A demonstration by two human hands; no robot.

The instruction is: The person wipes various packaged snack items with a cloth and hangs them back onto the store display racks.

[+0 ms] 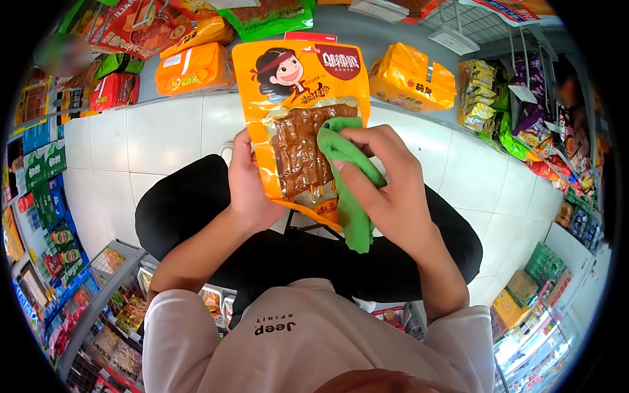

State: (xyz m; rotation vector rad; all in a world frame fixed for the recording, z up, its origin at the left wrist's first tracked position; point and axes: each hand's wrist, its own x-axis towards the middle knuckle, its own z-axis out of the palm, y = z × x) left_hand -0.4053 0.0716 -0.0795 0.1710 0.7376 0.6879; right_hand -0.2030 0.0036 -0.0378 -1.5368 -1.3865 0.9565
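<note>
An orange snack packet (263,88) with a cartoon figure and a clear window showing brown food is held upright in front of me. My left hand (252,190) grips its lower left edge, thumb on the front and the other fingers behind it. A green cloth (357,203) is bunched in my right hand (393,183), closed around it. The cloth's top end lies against the right side of the packet's window, and its lower end hangs down past the packet's bottom edge.
Orange noodle packs (193,69) and another orange pack (413,78) sit on the grey shelf (386,33) ahead. Hanging snack bags (524,124) line the right. Boxed goods (46,190) stand left, beside a wire rack (105,288). White floor tiles (111,144) surround my knees.
</note>
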